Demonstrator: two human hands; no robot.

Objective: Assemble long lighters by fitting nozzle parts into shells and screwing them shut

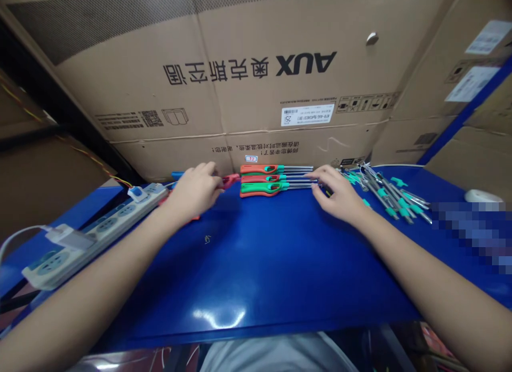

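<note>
A row of gas lighters with green triggers and long metal tubes lies on the blue table, among them an orange lighter (256,169), a red lighter (260,178) and a green lighter (258,188). To their left, my left hand (198,190) is closed, and a red lighter handle (231,180) sticks out from its fingers. My right hand (336,196) is at the tube ends, thumb and forefinger apart beside the tips. Under its palm a small dark and yellow thing is mostly hidden. Blue and orange parts show partly behind my left hand.
At the right lies a loose pile of metal tubes with green parts (394,196). A white power strip (100,228) with plugs and cables runs along the left. A large cardboard sheet (240,105) stands along the back. A white rounded object (483,196) is at far right.
</note>
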